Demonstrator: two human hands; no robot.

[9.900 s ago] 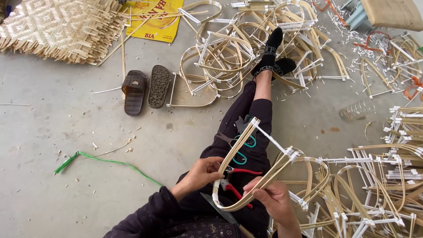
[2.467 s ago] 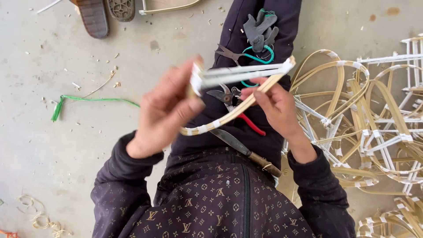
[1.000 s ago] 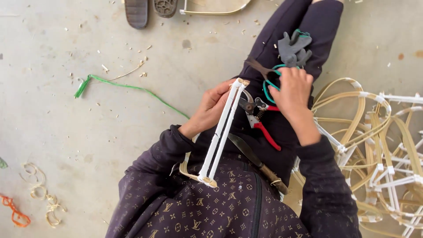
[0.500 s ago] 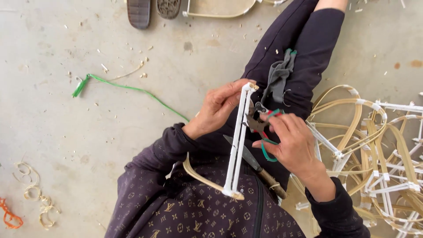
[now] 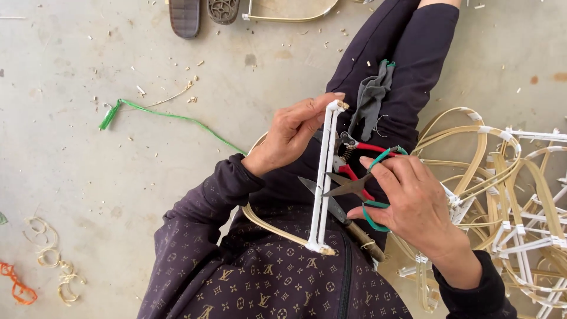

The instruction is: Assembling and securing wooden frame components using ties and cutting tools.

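My left hand (image 5: pixel 292 134) grips the top of a bent bamboo frame (image 5: pixel 322 177) bound with white tape, holding its straight double bar upright over my lap. My right hand (image 5: pixel 407 201) holds green-handled scissors (image 5: pixel 354 186), blades pointing left toward the taped bar. Red-handled pruning shears (image 5: pixel 357 155) lie on my lap behind the scissors. A large knife (image 5: pixel 342 215) rests across my thigh under the frame. A grey cloth (image 5: pixel 371 100) is draped on my leg.
Several finished bamboo frames (image 5: pixel 508 195) are piled at the right. A green strap (image 5: pixel 159 115) lies on the concrete floor at left, with sandals (image 5: pixel 201 12) at the top and curled offcuts (image 5: pixel 50 260) at lower left.
My right hand has taken up the green scissors from my lap and brought the blades to the taped bar. The left hand keeps the frame upright.
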